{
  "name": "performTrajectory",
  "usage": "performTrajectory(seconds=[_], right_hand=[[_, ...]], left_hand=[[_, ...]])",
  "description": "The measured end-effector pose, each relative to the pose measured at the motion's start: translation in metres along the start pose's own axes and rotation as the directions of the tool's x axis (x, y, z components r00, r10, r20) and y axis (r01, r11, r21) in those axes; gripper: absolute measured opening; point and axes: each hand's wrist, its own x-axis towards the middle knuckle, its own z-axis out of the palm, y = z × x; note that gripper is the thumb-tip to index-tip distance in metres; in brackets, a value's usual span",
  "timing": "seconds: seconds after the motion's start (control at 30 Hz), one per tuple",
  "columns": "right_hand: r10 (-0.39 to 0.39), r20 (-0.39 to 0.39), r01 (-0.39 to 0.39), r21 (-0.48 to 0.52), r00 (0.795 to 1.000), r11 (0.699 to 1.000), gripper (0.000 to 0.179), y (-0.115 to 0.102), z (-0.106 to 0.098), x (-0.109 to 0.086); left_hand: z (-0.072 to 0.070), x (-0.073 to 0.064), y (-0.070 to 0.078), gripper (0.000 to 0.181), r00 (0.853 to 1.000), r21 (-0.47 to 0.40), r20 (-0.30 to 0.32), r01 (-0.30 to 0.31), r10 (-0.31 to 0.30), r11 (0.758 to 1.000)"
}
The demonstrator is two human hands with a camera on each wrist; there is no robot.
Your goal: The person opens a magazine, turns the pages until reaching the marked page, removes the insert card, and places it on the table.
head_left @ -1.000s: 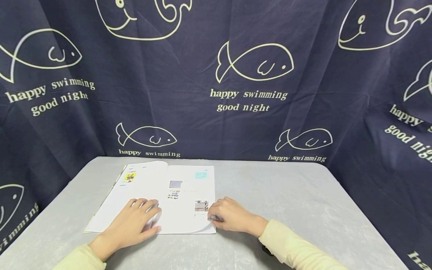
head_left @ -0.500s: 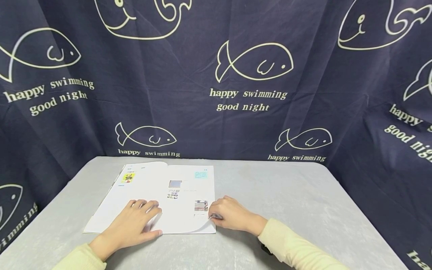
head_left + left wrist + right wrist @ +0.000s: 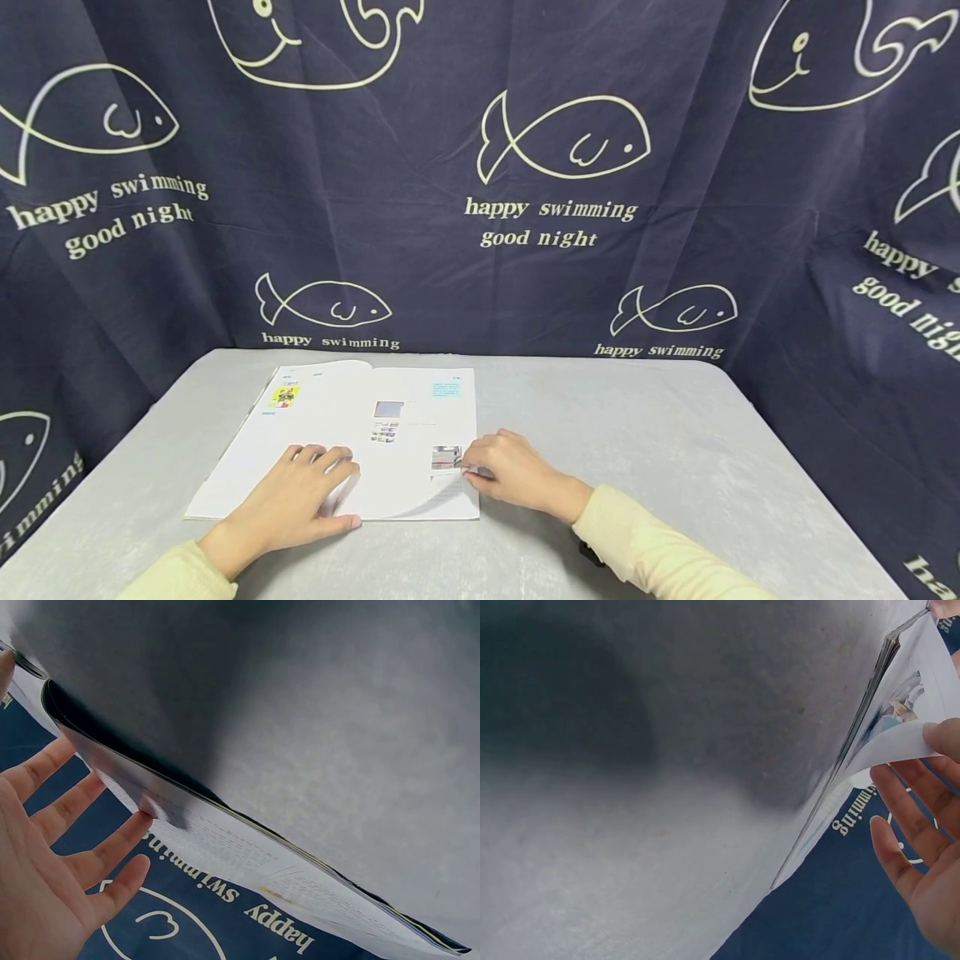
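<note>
An open magazine-like book [image 3: 405,483] with white pages and small printed pictures lies on the table's left half. My left hand [image 3: 292,496] rests on the left page near the spine, fingers spread and slightly bent; in the left wrist view its fingertips [image 3: 142,814] touch the paper. At the lower right corner, my right hand [image 3: 517,473] pinches the edge of the right-hand page. That page [image 3: 900,746] curls up between thumb and fingers in the right wrist view, and a picture on the sheet beneath shows.
The grey table [image 3: 637,450] extends to the right of the book and in front of it. A dark blue curtain [image 3: 555,292] printed with fish and lettering hangs behind the table and along both sides.
My right hand has moved slightly up and away with the page corner, which now curls higher and shows more of the sheet below. My left hand has stayed in place.
</note>
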Motion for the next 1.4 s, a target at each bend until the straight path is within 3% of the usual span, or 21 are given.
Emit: performTrajectory(seconds=[0.17, 0.5, 1.0, 1.4], right_hand=[[0.000, -0.052, 0.000, -0.013, 0.999, 1.000, 0.005, -0.0005, -0.0011, 0.0015], [-0.005, -0.143, -0.001, -0.042, 0.990, 0.999, 0.006, -0.0030, -0.0040, 0.0037], [0.015, -0.142, -0.022, -0.051, 0.990, 0.998, 0.007, -0.0048, -0.0045, 0.0026], [0.081, -0.159, -0.085, -0.022, 0.984, 0.996, 0.026, -0.0039, -0.0069, -0.0007]], left_hand=[[-0.0008, 0.0005, 0.0003, 0.059, 1.000, 0.007, -0.020, -0.006, 0.006, 1.000], [-0.0015, 0.0015, 0.0011, 0.060, 1.000, 0.004, -0.001, 0.004, -0.004, 1.000], [-0.0001, 0.0018, 0.0015, 0.046, 1.000, 0.010, -0.014, -0.004, 0.004, 1.000], [-0.0033, 0.0022, 0.0010, 0.036, 1.000, 0.013, -0.026, -0.013, 0.013, 1.000]])
